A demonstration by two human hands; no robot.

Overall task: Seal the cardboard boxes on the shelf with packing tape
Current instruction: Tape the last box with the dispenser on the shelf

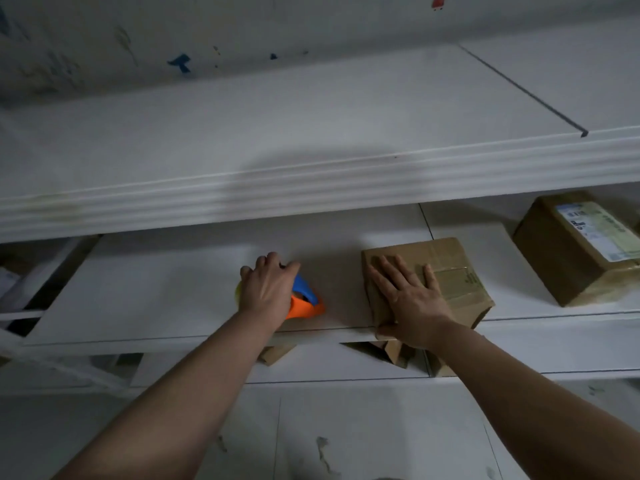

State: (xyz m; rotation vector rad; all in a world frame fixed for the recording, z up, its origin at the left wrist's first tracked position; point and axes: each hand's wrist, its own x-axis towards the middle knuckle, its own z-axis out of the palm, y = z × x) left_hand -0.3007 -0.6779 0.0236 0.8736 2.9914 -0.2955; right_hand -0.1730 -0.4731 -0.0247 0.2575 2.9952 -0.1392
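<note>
Two cardboard boxes stand on the middle shelf (156, 299): the centre-right box (453, 268) and the far-right box (568, 258). There is one tape dispenser (306, 303) and two hands, the left hand (268, 289) and the right hand (412, 303). Box fragments lower down cannot be counted.

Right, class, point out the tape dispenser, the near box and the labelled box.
tape dispenser (305, 307): head view, orange body.
near box (450, 263): head view, taped top.
labelled box (554, 266): head view, brown side face.

left hand (266, 289) grips tape dispenser (305, 307) | right hand (412, 301) flat on cardboard box (448, 259)
</note>
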